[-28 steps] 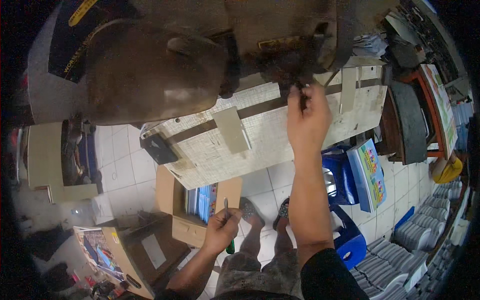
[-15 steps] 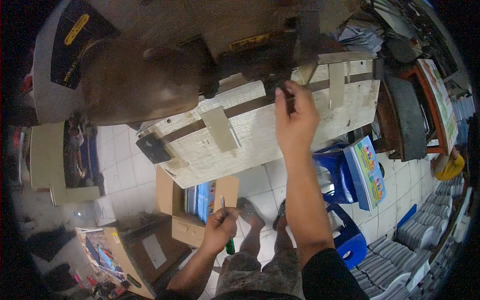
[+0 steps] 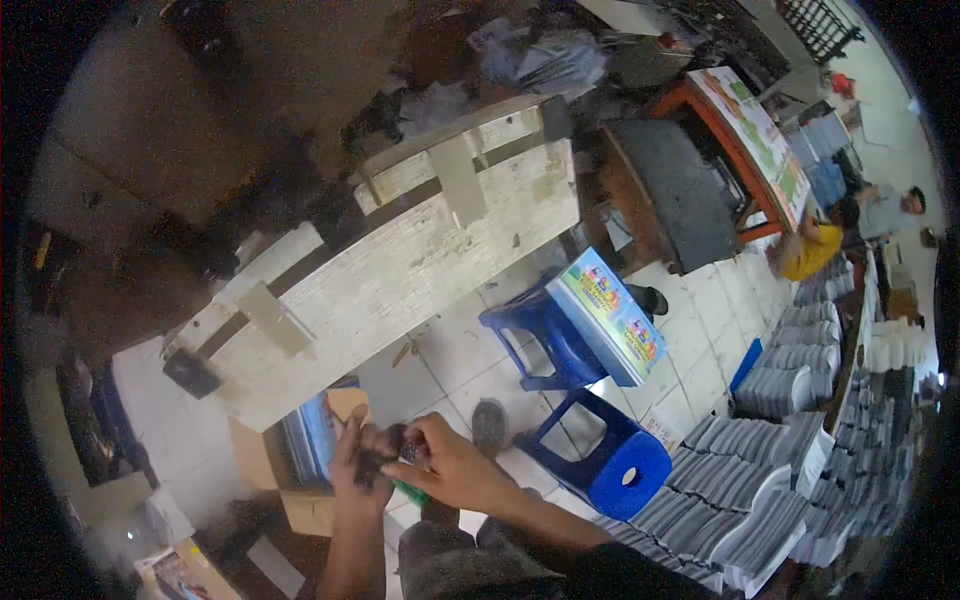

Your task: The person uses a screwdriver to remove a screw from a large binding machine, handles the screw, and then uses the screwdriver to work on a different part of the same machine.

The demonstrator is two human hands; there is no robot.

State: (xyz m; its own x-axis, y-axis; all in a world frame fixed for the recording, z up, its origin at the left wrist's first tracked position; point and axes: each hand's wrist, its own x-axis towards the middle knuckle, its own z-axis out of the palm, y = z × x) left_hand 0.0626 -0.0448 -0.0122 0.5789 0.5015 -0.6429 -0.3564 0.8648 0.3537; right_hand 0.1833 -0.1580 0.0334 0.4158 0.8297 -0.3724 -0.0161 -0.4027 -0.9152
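My two hands are close together above the floor, in front of the white worn board [image 3: 430,265] of a large machine. My left hand [image 3: 358,465] is closed, with blurred dark shapes at its fingers. A green handle [image 3: 411,492] shows just beneath my hands, part of a tool that looks like a screwdriver; its shaft is hidden. My right hand [image 3: 455,470] is closed on a small dark piece [image 3: 407,440] beside the left fingers. The exact shape of that piece is too blurred to tell.
An open cardboard box [image 3: 305,510] of books stands below the board. To the right, blue stools [image 3: 625,470] stand on white tiles, one bearing a stack of colourful books [image 3: 610,315]. Stacked printed sheets [image 3: 730,470] line the right side. Farther off, a person in yellow [image 3: 812,252] is near an orange-framed table [image 3: 690,100].
My right hand has left the dark part at the machine's board and come down beside my left hand. The view has swung to the right, bringing more of the room in.
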